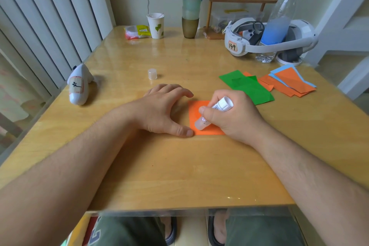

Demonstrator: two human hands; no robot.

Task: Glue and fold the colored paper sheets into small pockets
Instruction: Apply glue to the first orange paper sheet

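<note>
An orange paper sheet (194, 115) lies flat on the wooden table (179, 166), partly hidden under my hands. My right hand (233, 118) grips a white glue stick (215, 113), its clear tip down on the sheet's left part. My left hand (163, 110) rests spread on the table, with the thumb tip at the sheet's lower left corner and the fingertips at its upper left. The glue stick's clear cap (152, 74) stands behind my left hand. Green sheets (247, 86) and a pile of orange and blue sheets (289, 82) lie to the right.
A white controller (78, 86) lies at the left edge. At the back stand a paper cup (156, 25), a snack packet (137, 31), stacked cups (191, 6), a small wooden shelf (239, 0), a white headset (269, 40) and a water bottle (279, 20).
</note>
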